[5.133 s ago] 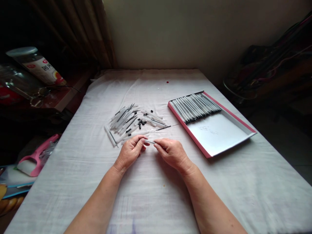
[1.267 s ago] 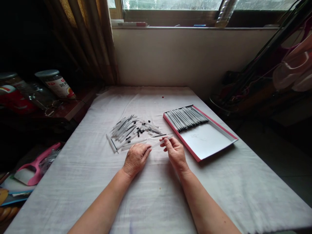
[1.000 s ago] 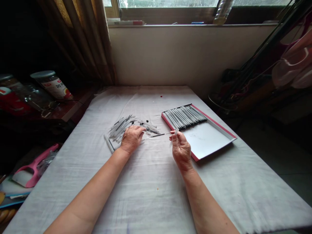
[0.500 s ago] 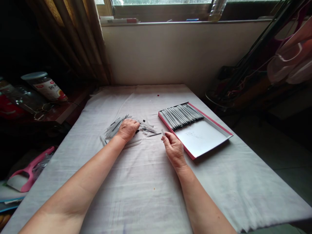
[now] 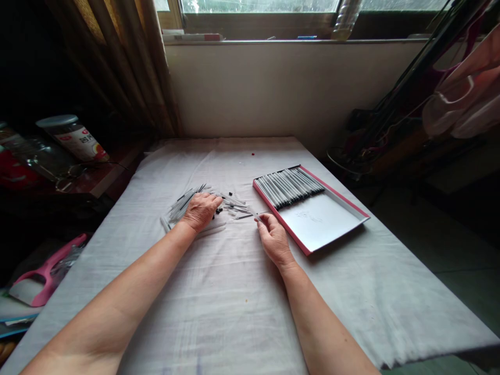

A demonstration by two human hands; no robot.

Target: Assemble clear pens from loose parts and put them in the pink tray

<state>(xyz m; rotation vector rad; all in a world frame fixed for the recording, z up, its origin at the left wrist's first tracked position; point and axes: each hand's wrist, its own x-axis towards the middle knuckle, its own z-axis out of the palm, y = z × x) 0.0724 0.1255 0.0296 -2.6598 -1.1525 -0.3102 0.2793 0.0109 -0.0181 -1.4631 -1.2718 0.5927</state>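
**Now that my left hand (image 5: 200, 211) has let go, my right hand (image 5: 272, 238) alone holds the clear pen barrel (image 5: 253, 212)**

Just over a second ago both hands met around this barrel; now they are apart. My right thumb and fingers are closed on its near end, and its free end points away and to the left, close to a dark refill (image 5: 242, 216) on the white tablecloth (image 5: 219, 317). I cannot tell whether the two touch. Half a second ago the barrel stood more upright in my grip; since then I have tipped it over toward the loose parts.

My left hand has gone to the heap of loose clear barrels (image 5: 178, 207) and lies palm down over its right side, fingers bent beside some black end plugs (image 5: 218, 210). Its fingertips are hidden, so I cannot tell whether they pinch anything.

As I judge it, this parting means one hand keeps the barrel ready while the other searches for a small part. Just right of my right hand, the pink-edged tray (image 5: 312, 229) looks unchanged, its row of black-ended pens (image 5: 289, 186) filling the far part.
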